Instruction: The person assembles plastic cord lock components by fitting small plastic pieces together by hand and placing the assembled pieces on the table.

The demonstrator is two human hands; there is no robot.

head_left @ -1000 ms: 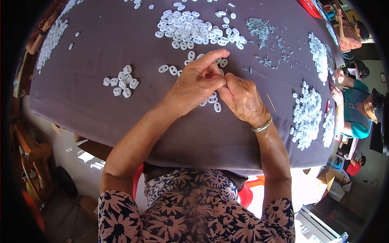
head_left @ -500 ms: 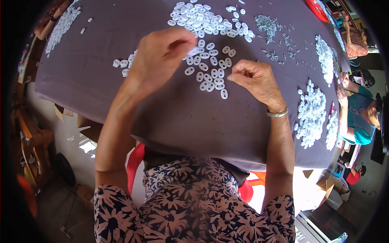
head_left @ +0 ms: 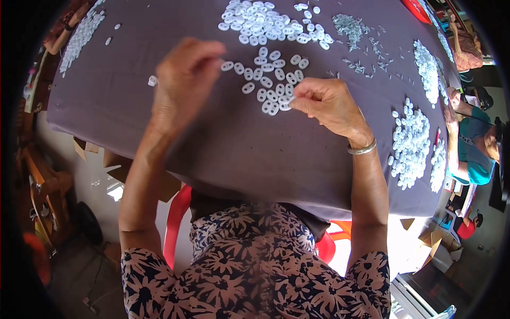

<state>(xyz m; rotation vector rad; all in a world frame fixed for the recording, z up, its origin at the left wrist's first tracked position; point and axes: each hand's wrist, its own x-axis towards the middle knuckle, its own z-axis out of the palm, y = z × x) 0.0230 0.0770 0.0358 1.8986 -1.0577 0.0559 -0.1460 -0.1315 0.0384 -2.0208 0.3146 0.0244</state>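
Small white oval plastic pieces with two holes [head_left: 266, 82] lie loosely spread on the table in front of me. My left hand [head_left: 188, 80] hovers left of them, its fingers curled but smeared by motion, so whether it holds anything does not show. A white piece [head_left: 153, 80] shows just beside its wrist side. My right hand [head_left: 326, 103], with a metal bangle on the wrist, is closed in a pinch at the right edge of the spread pieces. Its fingertips overlap a piece there, and what they grip is partly hidden.
A dark cloth covers the table [head_left: 249, 154]. Beyond the loose pieces sits a larger white heap [head_left: 255, 21], with small metal pins [head_left: 350, 32] to its right. Another white heap [head_left: 410, 143] lies at right, near a person in teal [head_left: 473, 143]. A red container [head_left: 417, 10] stands far right.
My left hand has drawn back left, away from the loose pieces. My right hand has shifted slightly left and down onto them. The nearest single piece no longer shows where it lay.
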